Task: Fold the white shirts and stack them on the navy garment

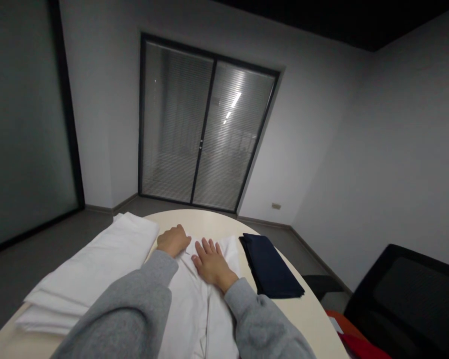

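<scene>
A white garment (pixel 189 304), which looks like a pair of trousers, lies lengthwise on the table in front of me, with creases down its middle. My left hand (pixel 174 241) is closed at its far left edge, the fingers curled and pinching the fabric. Flat on the garment's upper right part rests my right hand (pixel 211 264), its fingers spread. To the left is a folded stack of white cloth (pixel 101 264). A folded dark navy cloth (pixel 273 269) lies to the right, apart from my right hand.
The round cream table (pixel 194 218) has a curved far edge. A black chair (pixel 411 299) stands at the right, with red and orange fabric (pixel 355 334) beside it. Beyond the table are a glazed door with blinds (pixel 205 129) and grey walls.
</scene>
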